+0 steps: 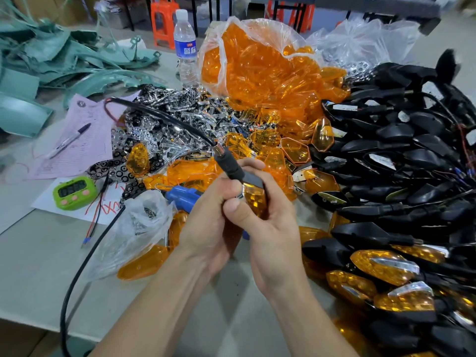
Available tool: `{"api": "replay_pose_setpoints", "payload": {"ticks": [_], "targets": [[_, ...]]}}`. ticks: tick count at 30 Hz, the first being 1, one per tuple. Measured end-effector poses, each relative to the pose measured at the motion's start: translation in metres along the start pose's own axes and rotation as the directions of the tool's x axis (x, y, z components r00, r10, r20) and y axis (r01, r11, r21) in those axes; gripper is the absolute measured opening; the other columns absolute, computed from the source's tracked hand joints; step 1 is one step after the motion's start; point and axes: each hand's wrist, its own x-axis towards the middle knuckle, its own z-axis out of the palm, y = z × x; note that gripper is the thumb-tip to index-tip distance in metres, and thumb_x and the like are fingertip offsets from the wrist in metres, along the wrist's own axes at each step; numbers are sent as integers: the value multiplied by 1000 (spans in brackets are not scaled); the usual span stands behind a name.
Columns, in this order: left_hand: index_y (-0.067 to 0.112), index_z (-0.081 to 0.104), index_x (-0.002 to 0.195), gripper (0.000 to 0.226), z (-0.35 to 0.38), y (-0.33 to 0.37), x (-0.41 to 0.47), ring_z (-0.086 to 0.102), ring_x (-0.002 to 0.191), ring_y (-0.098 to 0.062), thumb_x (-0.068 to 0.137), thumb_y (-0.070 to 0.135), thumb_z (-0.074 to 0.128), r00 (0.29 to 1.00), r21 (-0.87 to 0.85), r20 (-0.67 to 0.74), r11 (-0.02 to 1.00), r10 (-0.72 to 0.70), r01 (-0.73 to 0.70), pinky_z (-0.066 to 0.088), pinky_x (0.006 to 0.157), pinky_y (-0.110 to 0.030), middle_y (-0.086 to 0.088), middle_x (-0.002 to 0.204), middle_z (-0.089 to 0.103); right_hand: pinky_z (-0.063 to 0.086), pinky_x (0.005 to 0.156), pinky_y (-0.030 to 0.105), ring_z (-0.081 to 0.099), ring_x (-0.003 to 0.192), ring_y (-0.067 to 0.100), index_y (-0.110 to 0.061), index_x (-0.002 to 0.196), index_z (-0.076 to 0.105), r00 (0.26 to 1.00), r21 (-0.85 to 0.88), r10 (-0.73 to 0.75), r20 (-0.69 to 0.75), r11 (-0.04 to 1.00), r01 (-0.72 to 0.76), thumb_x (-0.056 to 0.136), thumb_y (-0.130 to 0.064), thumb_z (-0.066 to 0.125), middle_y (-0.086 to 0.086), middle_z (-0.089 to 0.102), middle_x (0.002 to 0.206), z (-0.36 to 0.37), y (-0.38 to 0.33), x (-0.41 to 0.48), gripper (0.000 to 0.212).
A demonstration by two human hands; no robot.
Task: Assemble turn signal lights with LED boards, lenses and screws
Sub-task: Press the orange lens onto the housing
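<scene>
both hands meet over the near part of the grey tabletop (38,253), holding one turn signal light (255,199), a black plastic housing with a glossy amber lens, above the litter of loose parts. left hand (208,222) curls fingers and thumb round the base of the black rubber stalk (230,168). right hand (273,228) wraps the housing from the far side, fingers over the top. both grip; neither is open. the light's long axis seems to run from the lens end, low and toward the person, up through the stalk, which points up and left, away from the person. a black sheathed cable (159,114) carries on from the stalk over the heap of chrome-plated reflectors (180,104). judgement: light and stiff, a hollow shell. the lens looks slippery and apt to scratch or crack at its edge, so hold belongs on the matt housing sides and on the rubber stalk, which gives a little and offers friction. the cable is limp and will drag; not a handle. heap of empty black housings (401,140) lies to the right, clear bag of amber lenses (247,60) behind.
</scene>
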Motion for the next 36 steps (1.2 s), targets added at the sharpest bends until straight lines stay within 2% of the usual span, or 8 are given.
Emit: {"api": "replay_pose_setpoints", "payload": {"ticks": [5, 12, 18, 23, 25, 29, 32, 36], "targets": [[15, 69, 107, 45, 1, -7, 0, 45, 105, -32, 66, 30, 63, 998, -47, -21, 997, -55, 54, 45, 85, -41, -11, 105, 54, 55, 89, 27, 71, 104, 17, -25, 116, 73, 1000, -20, -4, -30, 1000, 3, 76, -18, 81, 7, 74, 114, -3, 3, -1, 41], [16, 69, 110, 41, -4, -11, 0, 47, 108, -32, 71, 27, 60, 1000, -50, -1, 999, -13, 13, 42, 94, -47, -14, 113, 53, 50, 101, 34, 65, 121, 21, -28, 119, 71, 1000, -144, 4, 27, 990, 0, 84, -38, 72, 5, 68, 128, -11, 4, 0, 36], [16, 70, 110, 39, -9, -16, -3, 49, 111, -35, 75, 21, 52, 996, -43, -43, 996, -76, 74, 37, 98, -52, -16, 114, 56, 54, 99, 36, 68, 114, 25, -12, 111, 76, 997, 5, 65, -33, 998, -65, 80, -14, 76, 20, 67, 127, -10, 12, -5, 31], [14, 69, 115, 42, -17, -19, -1, 53, 118, -36, 77, 22, 52, 993, -129, 22, 985, -114, 116, 29, 114, -61, -17, 119, 64, 54, 92, 29, 71, 105, 14, -23, 103, 79, 999, -54, 34, -23, 998, -35, 76, -11, 78, -8, 75, 107, -13, 14, -1, 29], [14, 69, 122, 45, -20, -18, -1, 58, 121, -33, 82, 21, 50, 992, -111, 38, 987, -116, 120, 29, 120, -61, -16, 124, 67, 56, 94, 35, 71, 105, 21, -21, 107, 78, 1000, -86, 19, -23, 996, -21, 77, -12, 79, -1, 76, 108, -16, 11, 2, 31], [17, 69, 134, 47, -29, -8, -4, 58, 128, -37, 89, 18, 56, 997, 64, 6, 995, -76, 75, 39, 117, -60, -18, 134, 64, 53, 101, 54, 69, 108, 25, -18, 115, 75, 999, -204, -38, 27, 978, 42, 82, -16, 81, 5, 74, 111, -27, 3, 6, 33], [19, 70, 134, 42, -30, 0, -7, 60, 132, -35, 92, 19, 65, 998, 100, -3, 993, -66, 66, 53, 106, -49, -18, 141, 64, 57, 95, 42, 69, 109, 24, -19, 118, 74, 999, -234, -26, 27, 972, 32, 83, -18, 81, 3, 73, 112, -29, 4, 6, 36], [25, 75, 127, 40, -30, 8, -8, 68, 113, -27, 87, 26, 68, 998, 171, -55, 985, -21, 30, 59, 87, -38, -11, 129, 72, 55, 89, 26, 69, 106, 16, -20, 127, 70, 996, -285, 0, 85, 958, 24, 93, -22, 73, -6, 73, 111, -32, 3, 6, 34]]}}
